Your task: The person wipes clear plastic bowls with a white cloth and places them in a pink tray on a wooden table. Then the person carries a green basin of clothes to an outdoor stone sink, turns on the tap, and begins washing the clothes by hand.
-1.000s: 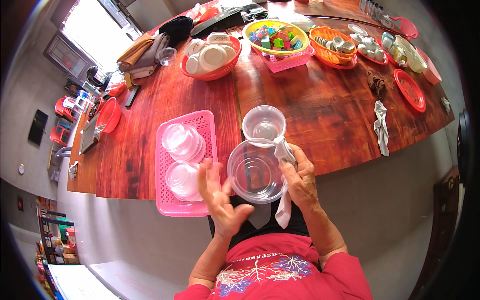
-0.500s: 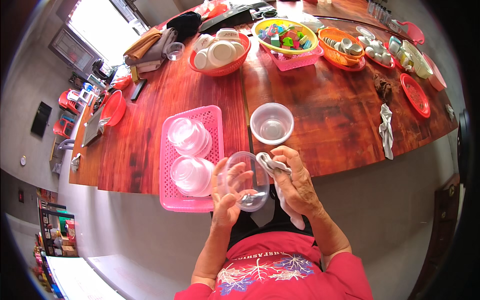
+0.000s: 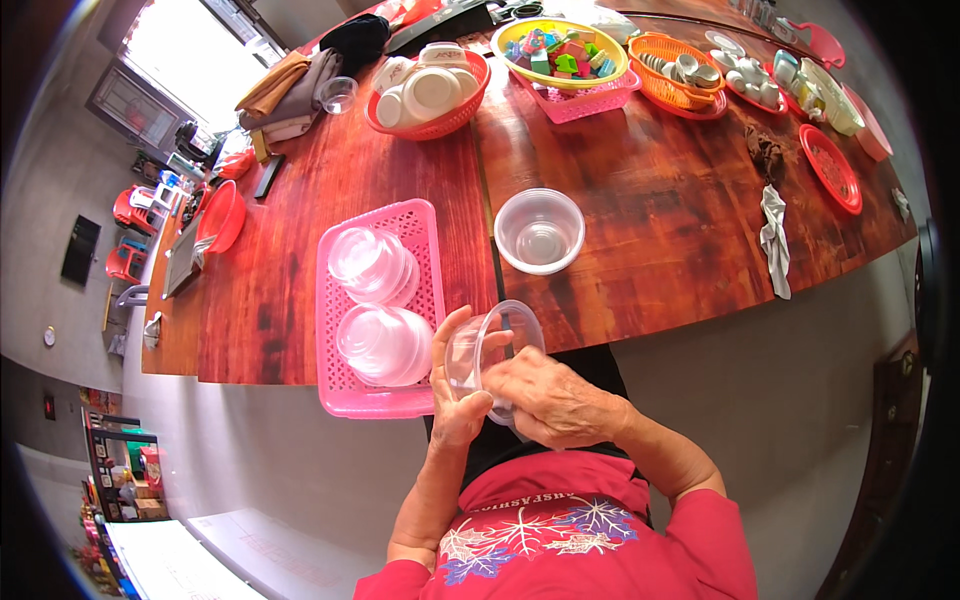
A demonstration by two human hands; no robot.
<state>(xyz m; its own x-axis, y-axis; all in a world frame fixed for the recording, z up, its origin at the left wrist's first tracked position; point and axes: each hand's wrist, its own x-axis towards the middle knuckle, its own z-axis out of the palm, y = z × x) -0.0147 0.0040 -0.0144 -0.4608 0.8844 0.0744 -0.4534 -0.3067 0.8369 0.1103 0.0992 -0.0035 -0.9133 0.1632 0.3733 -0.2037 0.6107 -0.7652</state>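
Observation:
My left hand [image 3: 457, 412] grips a clear plastic bowl [image 3: 465, 357] from its outer side, with fingers showing through the wall. The bowl is tipped on its side, its mouth toward my right hand [image 3: 560, 402]. Those right fingers are curled and reach inside the bowl; the pale cloth they held earlier is hidden by the hand now. Left of the bowl, a pink perforated tray [image 3: 432, 250] holds two stacks of clear plastic bowls [image 3: 375, 345]. Beyond my hands, a stack of clear bowls [image 3: 540, 232] stands upright on the table.
The wooden table [image 3: 640, 240] bears a red basket of white dishes [image 3: 440, 125], a yellow basin of colourful blocks [image 3: 560, 75], and an orange basket of cups [image 3: 680, 90]. A pale rag [image 3: 774, 245] and a red plate [image 3: 830, 168] lie at the right.
My right hand has moved left with the cloth and gone into the bowl's mouth. The bowl has turned more onto its side in my left hand. The view has shifted slightly.

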